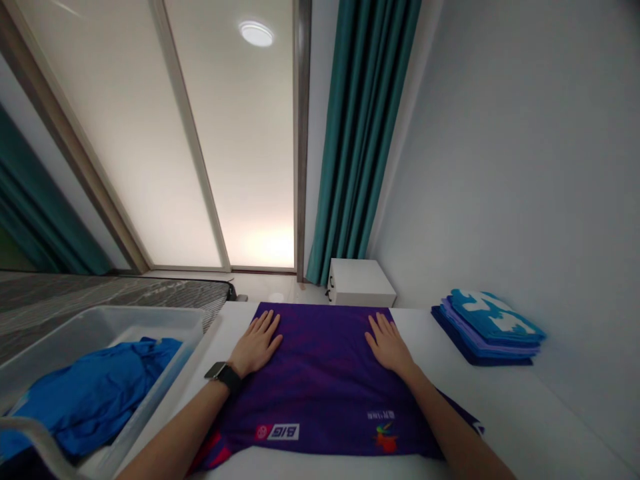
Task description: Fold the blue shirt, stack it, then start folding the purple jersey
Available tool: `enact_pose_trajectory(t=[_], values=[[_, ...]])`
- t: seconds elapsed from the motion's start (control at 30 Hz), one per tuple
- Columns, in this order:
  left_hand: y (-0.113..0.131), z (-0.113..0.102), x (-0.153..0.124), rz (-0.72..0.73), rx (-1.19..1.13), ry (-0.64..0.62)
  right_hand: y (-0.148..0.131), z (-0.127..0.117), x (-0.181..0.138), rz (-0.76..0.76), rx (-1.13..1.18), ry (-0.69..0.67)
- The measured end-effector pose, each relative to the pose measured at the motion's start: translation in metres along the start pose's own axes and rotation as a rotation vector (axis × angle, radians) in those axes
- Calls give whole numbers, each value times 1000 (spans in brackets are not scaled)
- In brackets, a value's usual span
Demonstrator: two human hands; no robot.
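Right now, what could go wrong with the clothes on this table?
The purple shirt might crease or skew: the left hand and right hand lie flat near its far corners, leaving the near edge unpinned by either hand.
The watch on the left wrist could catch the fabric.
The folded stack has uneven layers, so a bump might slide them.

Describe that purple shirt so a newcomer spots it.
On the white table, right of the plastic bin, the purple shirt lies spread beneath the left hand and right hand. Its BIG logo sets it apart from the bin's crumpled blue clothing and folded stack.
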State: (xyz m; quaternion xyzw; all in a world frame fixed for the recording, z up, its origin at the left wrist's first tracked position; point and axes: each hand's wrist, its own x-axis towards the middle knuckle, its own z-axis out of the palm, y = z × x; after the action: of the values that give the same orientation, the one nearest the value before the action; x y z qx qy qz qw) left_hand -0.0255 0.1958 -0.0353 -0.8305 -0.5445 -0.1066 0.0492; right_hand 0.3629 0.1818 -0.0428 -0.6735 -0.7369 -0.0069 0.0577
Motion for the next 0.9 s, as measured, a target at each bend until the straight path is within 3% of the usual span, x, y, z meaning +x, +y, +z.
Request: enact_pose_trajectory(t=[0.3,0.4,0.5,0.6,0.73,0.9], values=[[31,-13,-77,-17,108,7,-14,8,-69,-68,-21,48],[31,-21,-89,-51,79,-26,-15,2,-83,-87,-16,36],[19,-33,-70,-107,41,-76,-7,-9,-70,-87,-23,68],[5,-40,-35,-112,45,-29,3,-17,-37,-24,-14,106],[-7,-29,-4,-193,34,-132,12,-11,-4,72,0,-6],[-21,-12,2,-294,-11,-157,24,4,4,115,-42,-49]])
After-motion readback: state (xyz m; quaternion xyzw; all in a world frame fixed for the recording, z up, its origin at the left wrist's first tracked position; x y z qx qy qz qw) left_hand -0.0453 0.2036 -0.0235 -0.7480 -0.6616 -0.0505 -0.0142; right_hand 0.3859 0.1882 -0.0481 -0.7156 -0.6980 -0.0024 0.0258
